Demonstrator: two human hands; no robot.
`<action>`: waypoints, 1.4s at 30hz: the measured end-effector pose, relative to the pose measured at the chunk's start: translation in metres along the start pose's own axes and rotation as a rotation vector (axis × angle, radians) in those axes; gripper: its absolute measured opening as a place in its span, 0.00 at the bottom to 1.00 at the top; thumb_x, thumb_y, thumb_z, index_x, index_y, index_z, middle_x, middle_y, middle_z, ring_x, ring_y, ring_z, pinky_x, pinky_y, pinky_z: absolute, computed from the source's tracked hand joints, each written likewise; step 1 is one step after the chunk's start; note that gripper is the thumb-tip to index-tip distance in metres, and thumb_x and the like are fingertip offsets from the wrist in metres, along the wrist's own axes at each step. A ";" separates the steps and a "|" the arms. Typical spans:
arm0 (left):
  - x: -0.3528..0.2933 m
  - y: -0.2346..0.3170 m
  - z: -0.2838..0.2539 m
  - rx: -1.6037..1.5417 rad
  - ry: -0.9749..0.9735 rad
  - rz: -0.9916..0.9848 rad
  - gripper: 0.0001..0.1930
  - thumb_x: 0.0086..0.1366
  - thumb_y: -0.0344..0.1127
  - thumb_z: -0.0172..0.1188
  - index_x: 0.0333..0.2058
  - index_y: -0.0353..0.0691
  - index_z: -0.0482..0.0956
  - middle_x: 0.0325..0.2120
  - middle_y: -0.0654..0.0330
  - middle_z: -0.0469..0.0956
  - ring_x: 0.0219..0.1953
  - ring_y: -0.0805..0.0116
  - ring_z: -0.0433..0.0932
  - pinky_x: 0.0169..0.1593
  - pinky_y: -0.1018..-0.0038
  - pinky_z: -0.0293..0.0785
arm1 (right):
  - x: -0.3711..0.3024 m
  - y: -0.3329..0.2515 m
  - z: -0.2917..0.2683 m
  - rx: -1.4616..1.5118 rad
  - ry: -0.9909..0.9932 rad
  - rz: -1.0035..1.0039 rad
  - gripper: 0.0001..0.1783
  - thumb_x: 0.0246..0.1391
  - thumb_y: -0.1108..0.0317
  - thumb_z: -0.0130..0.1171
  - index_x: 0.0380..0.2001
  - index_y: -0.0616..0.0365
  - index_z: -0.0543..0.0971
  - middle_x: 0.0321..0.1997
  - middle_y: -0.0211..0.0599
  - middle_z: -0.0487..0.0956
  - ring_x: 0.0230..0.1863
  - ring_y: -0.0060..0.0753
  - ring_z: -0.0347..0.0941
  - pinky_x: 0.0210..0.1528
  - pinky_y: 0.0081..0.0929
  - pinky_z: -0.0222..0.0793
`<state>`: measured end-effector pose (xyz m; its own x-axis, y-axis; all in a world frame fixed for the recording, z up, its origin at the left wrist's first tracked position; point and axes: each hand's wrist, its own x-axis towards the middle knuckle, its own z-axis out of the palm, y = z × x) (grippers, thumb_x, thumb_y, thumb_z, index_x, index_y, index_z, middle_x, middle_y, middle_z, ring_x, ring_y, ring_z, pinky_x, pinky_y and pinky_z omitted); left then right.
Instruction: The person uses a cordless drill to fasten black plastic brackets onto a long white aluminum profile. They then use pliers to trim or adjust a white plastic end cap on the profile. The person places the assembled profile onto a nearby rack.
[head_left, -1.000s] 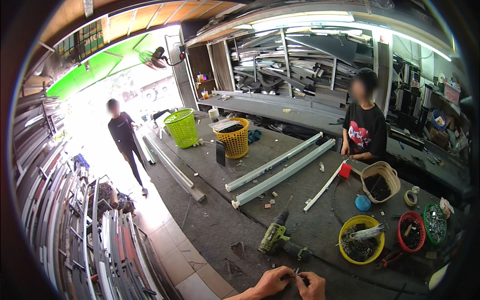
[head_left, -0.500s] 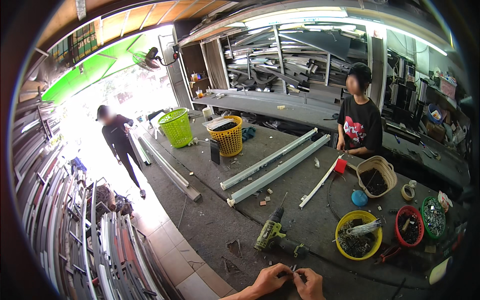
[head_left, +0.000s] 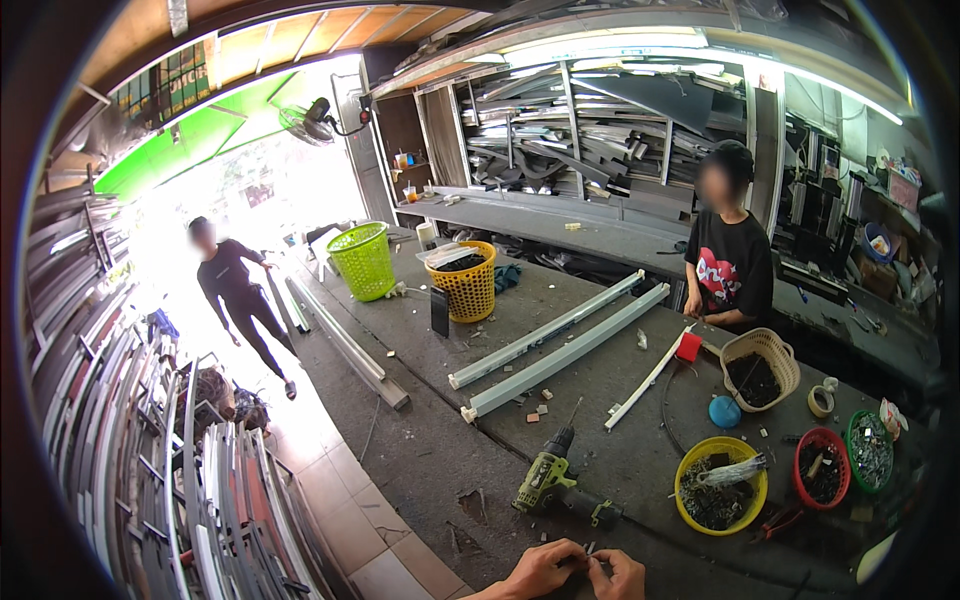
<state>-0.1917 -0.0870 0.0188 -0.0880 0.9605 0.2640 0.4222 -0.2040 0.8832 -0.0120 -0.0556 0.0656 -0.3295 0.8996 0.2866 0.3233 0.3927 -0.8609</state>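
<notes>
At the lower edge of the workbench (head_left: 440, 490), my left hand (head_left: 547, 569) and my right hand (head_left: 619, 577) meet fingertip to fingertip. Both are closed in a pinch around something small and dark, with a light sliver showing between the fingers; its kind is too small to tell. Just beyond them a green and black cordless drill (head_left: 550, 473) lies on its side, its bit pointing away from me. To the right of the drill stands a yellow bowl (head_left: 683, 507) of small metal fasteners with a clear plastic bag in it. Pliers with red handles (head_left: 778, 522) lie beside this bowl.
Grey metal profiles (head_left: 570, 350) lie across the bench, near a thin white strip (head_left: 640, 392). Green (head_left: 362, 262) and yellow (head_left: 478, 285) baskets stand farther back. Red (head_left: 842, 480) and green (head_left: 884, 474) bowls sit right. One person (head_left: 735, 240) stands across the bench, another (head_left: 235, 285) at left.
My view has shifted slightly, so the bench appears a little lower and farther right. The person at left has taken a step. My hands stay together in their pinch.
</notes>
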 end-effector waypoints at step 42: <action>0.002 0.030 -0.006 0.070 -0.045 0.176 0.14 0.57 0.22 0.67 0.42 0.45 0.86 0.40 0.54 0.84 0.38 0.47 0.86 0.40 0.61 0.84 | 0.004 -0.001 -0.012 0.072 -0.024 0.033 0.07 0.62 0.71 0.63 0.42 0.61 0.83 0.36 0.52 0.85 0.38 0.55 0.85 0.40 0.42 0.80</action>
<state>-0.1849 -0.0919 0.0479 0.0325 0.9191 0.3927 0.4897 -0.3571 0.7954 -0.0026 -0.0499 0.0728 -0.3408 0.9067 0.2486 0.2698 0.3476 -0.8980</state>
